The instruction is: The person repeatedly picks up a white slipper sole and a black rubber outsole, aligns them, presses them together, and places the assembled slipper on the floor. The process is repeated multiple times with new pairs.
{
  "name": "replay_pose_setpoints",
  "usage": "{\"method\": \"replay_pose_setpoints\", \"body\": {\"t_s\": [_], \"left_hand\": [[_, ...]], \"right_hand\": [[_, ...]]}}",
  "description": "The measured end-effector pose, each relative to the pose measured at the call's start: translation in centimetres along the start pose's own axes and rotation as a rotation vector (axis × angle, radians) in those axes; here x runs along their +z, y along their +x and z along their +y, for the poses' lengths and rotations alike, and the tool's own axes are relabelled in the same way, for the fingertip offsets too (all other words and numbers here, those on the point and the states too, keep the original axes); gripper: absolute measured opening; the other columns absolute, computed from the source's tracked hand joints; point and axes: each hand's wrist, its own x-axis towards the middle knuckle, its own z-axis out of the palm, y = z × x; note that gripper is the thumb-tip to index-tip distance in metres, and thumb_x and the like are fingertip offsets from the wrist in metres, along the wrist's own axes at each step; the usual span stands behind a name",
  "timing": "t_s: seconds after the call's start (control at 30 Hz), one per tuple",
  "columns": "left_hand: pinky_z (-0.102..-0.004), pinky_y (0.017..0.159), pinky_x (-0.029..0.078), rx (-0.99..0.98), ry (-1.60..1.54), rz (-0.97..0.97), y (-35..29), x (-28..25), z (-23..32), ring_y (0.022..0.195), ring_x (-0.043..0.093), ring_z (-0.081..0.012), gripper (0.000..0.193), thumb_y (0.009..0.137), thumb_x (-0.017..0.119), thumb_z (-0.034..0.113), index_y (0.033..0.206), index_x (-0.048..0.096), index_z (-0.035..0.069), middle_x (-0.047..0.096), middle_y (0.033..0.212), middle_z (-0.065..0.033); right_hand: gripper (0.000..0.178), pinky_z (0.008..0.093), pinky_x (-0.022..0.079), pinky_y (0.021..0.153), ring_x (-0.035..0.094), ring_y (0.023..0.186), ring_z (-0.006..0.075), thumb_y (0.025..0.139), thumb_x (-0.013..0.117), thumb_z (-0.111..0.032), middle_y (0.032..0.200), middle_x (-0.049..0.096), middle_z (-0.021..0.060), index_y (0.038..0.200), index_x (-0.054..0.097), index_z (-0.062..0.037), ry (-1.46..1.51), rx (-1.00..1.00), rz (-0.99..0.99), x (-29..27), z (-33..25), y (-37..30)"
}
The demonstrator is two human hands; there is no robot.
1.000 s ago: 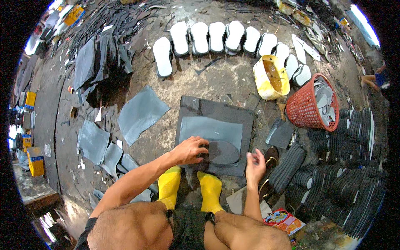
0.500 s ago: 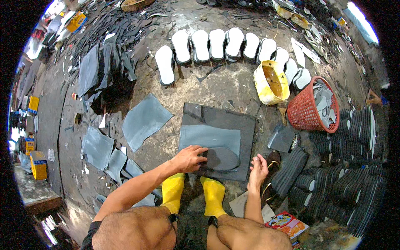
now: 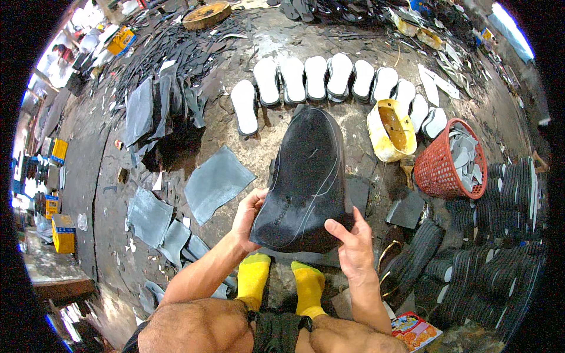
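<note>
A black rubber sheet [image 3: 297,188] is lifted in front of my knees, its dark face up. Pale curved lines like a sole outline run over it. My left hand [image 3: 249,217] grips its lower left edge, the fingers partly hidden beneath. At the lower right, my right hand [image 3: 355,244] pinches the edge with the thumb on top. The sheet's underside is hidden. Below it, a dark square board [image 3: 358,194] lies on the floor, mostly covered from view.
White-topped soles [image 3: 292,79] stand in an arc beyond the sheet. At right are a yellow tub [image 3: 376,130] of brown glue-like liquid, a red basket [image 3: 432,167] of grey scraps and stacked dark soles [image 3: 488,270]. Grey sheets [image 3: 219,182] lie at left; a brush [image 3: 407,175] rests near the basket.
The grey sheet with a dark sole on it, lying on the board before, has been lifted and turned dark face up. Both hands now hold it; my right hand was free earlier.
</note>
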Motion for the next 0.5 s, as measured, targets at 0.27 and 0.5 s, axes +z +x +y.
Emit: {"method": "replay_pose_setpoints", "body": {"t_s": [0.27, 0.5], "left_hand": [[-0.0358, 0.097, 0.057, 0.074, 0.414, -0.205, -2.4, 2.4, 0.0, 0.11, 0.068, -0.0173, 0.04, 0.102, 0.06, 0.015, 0.139, 0.056, 0.002, 0.069, 0.126, -0.008], [-0.0326, 0.096, 0.055, 0.122, 0.478, -0.27, -2.6, 3.1, 0.7, 0.106, 0.068, -0.0166, 0.054, 0.093, 0.071, 0.008, 0.143, 0.05, 0.004, 0.069, 0.125, -0.0091]], "right_hand": [[0.033, 0.0302, 0.054, 0.086, 0.068, 0.089, 0.0139, 0.082, 0.076, 0.002, 0.102, 0.073, 0.0039, 0.113, 0.068, -0.0013, -0.021, -0.009, 0.116, 0.6, -2.5, 0.1], [0.053, 0.033, 0.053, 0.093, 0.068, 0.1, 0.0189, 0.08, 0.078, 0.002, 0.115, 0.07, 0.0076, 0.13, 0.057, -0.0014, -0.105, -0.055, -0.017, -0.2, -1.6, -0.6]]}}
